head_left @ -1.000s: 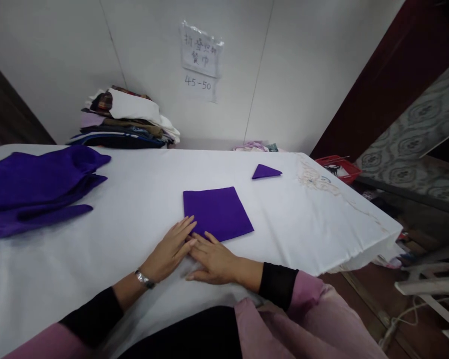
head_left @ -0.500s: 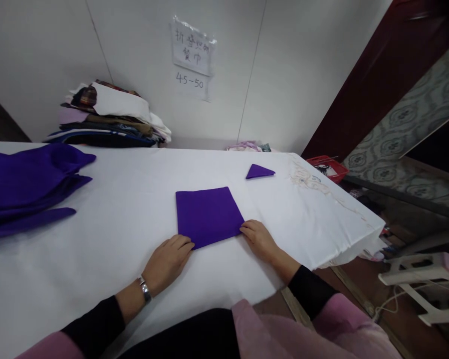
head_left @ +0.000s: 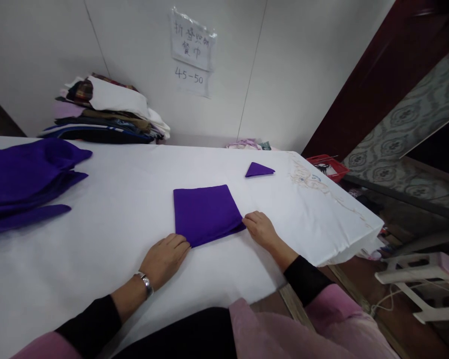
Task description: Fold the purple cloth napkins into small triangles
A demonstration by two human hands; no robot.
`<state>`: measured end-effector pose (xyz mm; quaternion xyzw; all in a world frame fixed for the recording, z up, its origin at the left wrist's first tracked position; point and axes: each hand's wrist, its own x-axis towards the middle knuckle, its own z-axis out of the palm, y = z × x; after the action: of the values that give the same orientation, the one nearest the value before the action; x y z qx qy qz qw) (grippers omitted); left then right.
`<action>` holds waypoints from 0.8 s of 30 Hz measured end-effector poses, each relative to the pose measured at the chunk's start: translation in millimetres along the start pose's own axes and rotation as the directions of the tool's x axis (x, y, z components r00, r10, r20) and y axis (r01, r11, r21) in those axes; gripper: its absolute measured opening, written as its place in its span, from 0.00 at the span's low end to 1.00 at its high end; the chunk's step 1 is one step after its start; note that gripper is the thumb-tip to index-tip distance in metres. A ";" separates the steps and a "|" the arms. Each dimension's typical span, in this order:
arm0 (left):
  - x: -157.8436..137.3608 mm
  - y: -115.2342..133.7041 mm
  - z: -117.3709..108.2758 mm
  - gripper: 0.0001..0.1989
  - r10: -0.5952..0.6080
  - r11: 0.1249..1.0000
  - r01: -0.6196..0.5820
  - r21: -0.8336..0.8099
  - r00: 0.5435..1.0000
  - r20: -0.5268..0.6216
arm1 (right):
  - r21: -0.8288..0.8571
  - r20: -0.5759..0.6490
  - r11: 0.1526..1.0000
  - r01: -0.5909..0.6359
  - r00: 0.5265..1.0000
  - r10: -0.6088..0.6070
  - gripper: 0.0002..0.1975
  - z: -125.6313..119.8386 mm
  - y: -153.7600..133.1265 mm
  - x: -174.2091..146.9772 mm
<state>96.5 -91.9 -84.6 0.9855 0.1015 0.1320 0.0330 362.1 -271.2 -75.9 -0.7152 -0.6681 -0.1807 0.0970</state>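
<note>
A purple cloth napkin [head_left: 207,212], folded into a four-sided shape, lies flat in front of me. My left hand [head_left: 166,259], with a silver bracelet at its wrist, has its fingers closed on the near left corner. At the near right corner, my right hand [head_left: 261,229] pinches the napkin's edge and holds a layer slightly raised, so the near edge gapes on that side. Behind it rests a small purple folded triangle [head_left: 260,170]. A heap of loose purple cloth [head_left: 26,184] spreads over the left of the table.
The table has a white tablecloth [head_left: 127,189] with an embroidered right corner. Stacked clothes [head_left: 108,112] stand against the wall beneath or beside a paper sign [head_left: 192,45]. A red basket [head_left: 333,168] and a white-and-pink stool [head_left: 422,274] are on the right.
My right hand has lifted the napkin's near right corner a little, opening a gap along the near edge. The left hand still holds its corner. The view has shifted slightly.
</note>
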 end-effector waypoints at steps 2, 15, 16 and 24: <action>-0.3 0.4 0.7 0.12 0.009 1.000 -0.009 0.023 1.000 0.011 | -0.008 0.008 1.000 0.010 1.000 -0.010 0.11 1.1 -0.3 -1.6; -10.8 -0.2 -3.7 0.12 0.005 1.000 -0.005 0.028 1.000 -0.014 | 0.107 0.177 0.994 0.023 0.983 -0.042 0.14 1.2 -5.6 -15.9; -11.1 0.3 -4.9 0.13 -0.002 0.999 0.002 0.033 1.000 -0.010 | 0.100 0.182 0.995 0.029 0.982 -0.047 0.14 0.7 -5.5 -15.3; -7.0 -2.6 -8.8 0.12 -0.030 0.995 0.034 0.090 0.998 -0.049 | -0.014 0.174 0.996 0.092 0.981 -0.088 0.12 3.7 -11.3 -6.9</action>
<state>87.0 -90.5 -78.2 0.9808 0.1240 0.1503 -0.0120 351.1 -275.1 -83.1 -0.6984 -0.7035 -0.1296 0.0225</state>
